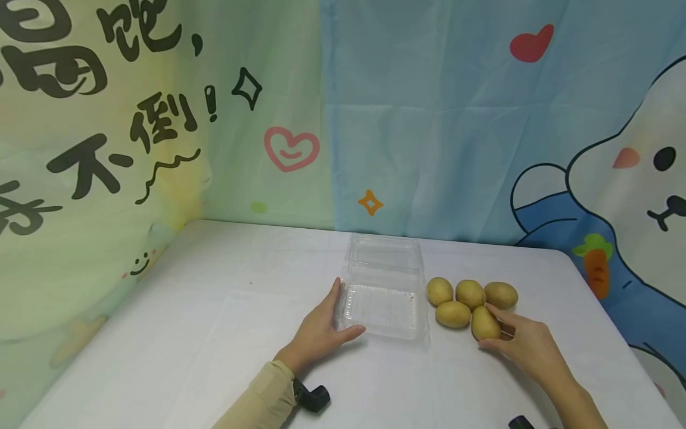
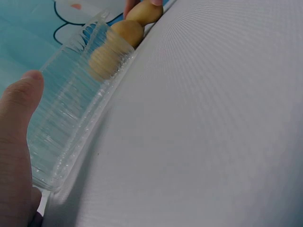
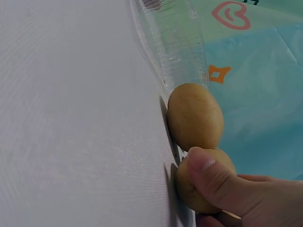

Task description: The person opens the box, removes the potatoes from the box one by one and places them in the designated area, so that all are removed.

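Observation:
A clear plastic clamshell box (image 1: 382, 311) lies on the table with its lid (image 1: 384, 253) folded back, away from me. My left hand (image 1: 320, 329) holds its near left corner, fingers along the left side and thumb at the front. To the box's right, several yellow-brown potatoes sit close together. My right hand (image 1: 527, 345) pinches the nearest potato (image 1: 485, 323) between thumb and fingers; it appears to rest on the table. Beside it lies another potato (image 3: 195, 116), close to the box's right side. In the left wrist view, the thumb (image 2: 21, 106) stands in front of the clear wall.
A white cloth covers the table (image 1: 214, 333). Behind it hangs a printed curtain (image 1: 418, 119) in blue and green. The back row holds three potatoes, one of them at the far right (image 1: 501, 295). A black wrist device (image 1: 313, 398) sits at the left sleeve.

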### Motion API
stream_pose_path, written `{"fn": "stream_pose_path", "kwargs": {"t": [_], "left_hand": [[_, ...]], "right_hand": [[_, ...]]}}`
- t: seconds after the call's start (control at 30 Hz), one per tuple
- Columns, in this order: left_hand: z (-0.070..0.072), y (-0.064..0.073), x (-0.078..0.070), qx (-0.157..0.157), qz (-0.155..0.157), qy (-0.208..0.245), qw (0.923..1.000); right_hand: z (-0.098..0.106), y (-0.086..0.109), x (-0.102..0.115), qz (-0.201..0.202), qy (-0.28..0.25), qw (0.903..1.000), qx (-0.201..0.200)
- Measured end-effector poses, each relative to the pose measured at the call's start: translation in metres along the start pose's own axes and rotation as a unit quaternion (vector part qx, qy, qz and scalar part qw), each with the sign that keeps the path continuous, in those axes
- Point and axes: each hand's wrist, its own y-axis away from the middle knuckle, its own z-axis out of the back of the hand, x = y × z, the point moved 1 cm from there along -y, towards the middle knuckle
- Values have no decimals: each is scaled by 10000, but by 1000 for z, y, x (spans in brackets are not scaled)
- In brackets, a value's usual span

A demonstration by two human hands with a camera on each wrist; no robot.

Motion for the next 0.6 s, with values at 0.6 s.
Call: {"fn": "stream_pose_path", "kwargs": {"t": [0.6], "left_hand": [[-2,-1,2,-11,-73,-97,9999]], "right_hand": [[0,0,-3,635,291,9938,-870]]}}
